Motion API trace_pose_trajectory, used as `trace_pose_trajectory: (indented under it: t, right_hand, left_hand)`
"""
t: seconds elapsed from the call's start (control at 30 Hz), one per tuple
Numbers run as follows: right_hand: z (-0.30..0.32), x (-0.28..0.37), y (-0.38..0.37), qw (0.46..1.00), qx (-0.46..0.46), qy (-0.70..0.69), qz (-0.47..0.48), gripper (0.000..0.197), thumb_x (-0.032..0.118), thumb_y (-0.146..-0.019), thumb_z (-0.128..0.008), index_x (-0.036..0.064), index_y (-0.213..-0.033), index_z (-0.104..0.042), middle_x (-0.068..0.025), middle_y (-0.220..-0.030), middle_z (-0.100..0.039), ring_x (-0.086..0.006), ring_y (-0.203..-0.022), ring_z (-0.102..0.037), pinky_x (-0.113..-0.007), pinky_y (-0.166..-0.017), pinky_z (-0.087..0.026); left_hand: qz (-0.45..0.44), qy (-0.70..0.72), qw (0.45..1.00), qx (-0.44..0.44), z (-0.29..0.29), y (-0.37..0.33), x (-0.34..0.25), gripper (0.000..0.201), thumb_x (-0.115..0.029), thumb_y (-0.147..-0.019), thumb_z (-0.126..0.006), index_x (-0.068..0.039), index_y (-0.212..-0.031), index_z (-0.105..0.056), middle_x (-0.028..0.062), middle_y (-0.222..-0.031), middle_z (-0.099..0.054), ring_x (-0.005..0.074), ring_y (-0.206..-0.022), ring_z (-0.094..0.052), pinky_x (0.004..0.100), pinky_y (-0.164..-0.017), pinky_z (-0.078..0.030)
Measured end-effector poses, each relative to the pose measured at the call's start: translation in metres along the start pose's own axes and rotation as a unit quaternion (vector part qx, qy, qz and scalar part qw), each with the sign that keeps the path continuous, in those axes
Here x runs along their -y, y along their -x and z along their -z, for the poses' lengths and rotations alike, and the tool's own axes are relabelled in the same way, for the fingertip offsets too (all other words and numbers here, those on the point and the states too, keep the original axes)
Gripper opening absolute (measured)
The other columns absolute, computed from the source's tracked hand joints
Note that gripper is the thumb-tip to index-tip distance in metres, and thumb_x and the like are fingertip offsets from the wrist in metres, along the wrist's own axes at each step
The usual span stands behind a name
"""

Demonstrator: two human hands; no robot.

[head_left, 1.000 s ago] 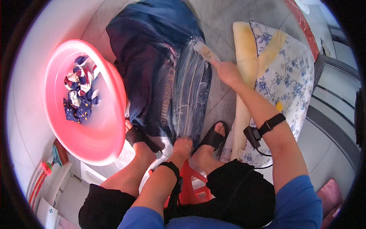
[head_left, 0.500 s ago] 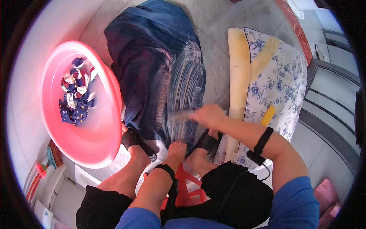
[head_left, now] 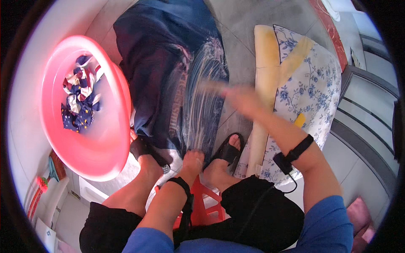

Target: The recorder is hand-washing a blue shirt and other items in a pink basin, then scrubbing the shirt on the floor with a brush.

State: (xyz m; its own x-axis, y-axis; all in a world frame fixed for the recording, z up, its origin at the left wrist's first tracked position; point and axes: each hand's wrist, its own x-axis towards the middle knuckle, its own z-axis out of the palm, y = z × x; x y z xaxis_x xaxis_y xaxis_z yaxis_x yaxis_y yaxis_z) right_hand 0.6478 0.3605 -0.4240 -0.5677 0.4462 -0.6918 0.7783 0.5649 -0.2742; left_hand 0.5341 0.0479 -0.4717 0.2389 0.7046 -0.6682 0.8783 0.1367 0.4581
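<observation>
A large dark blue cloth [head_left: 156,71] with faded lettering lies spread in front of my feet. Whitish suds, drawn out in long streaks, cover its right part. My left hand [head_left: 194,158] is closed on the cloth's near edge, its fingertips mostly hidden. Over the soapy part, my right hand [head_left: 244,100] grips a pale scrubbing brush [head_left: 211,87], both smeared by motion. The brush's head points left; whether it touches the cloth I cannot make out.
On the left, a pink basin [head_left: 95,162] holds cloudy water and bunched patterned fabric [head_left: 80,97]. To the right lies a blue-flowered cushion [head_left: 314,92] with a yellowed edge. A red stool [head_left: 204,206] is under me, black slippers [head_left: 230,152] are on my feet.
My right hand and the brush have moved away from me, up along the soapy streaks. The left hand stays at the cloth's near edge. The whole view has shifted slightly.
</observation>
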Motion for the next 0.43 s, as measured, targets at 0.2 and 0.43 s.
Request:
trace_pose_trajectory:
  t: [0.2,0.43]
  right_hand:
    - [-0.039,0.040,0.031,0.991,0.088,0.023,0.096,0.044,0.042,-0.099,-0.041,0.0096,-0.093,-0.071,-0.0205,-0.083,-0.069,-0.0391,-0.078,-0.068,-0.050,-0.068,-0.054]
    - [0.007,-0.034,-0.019,0.978,-0.048,-0.056,-0.194,0.034,0.038,-0.097,-0.053,0.0105,-0.113,-0.067,-0.0202,-0.105,-0.070,-0.0329,-0.094,-0.069,-0.051,-0.079,-0.053]
  left_hand:
    - [0.036,0.017,0.993,0.112,-0.003,-0.005,0.010,0.017,-0.014,-0.082,-0.059,-0.009,-0.095,-0.070,0.0113,-0.102,-0.068,0.0286,-0.099,-0.067,0.0392,-0.086,-0.052]
    - [0.013,0.005,0.998,0.055,0.002,-0.007,-0.001,0.018,-0.014,-0.082,-0.061,-0.007,-0.096,-0.070,0.0125,-0.103,-0.068,0.0294,-0.101,-0.067,0.0392,-0.088,-0.052]
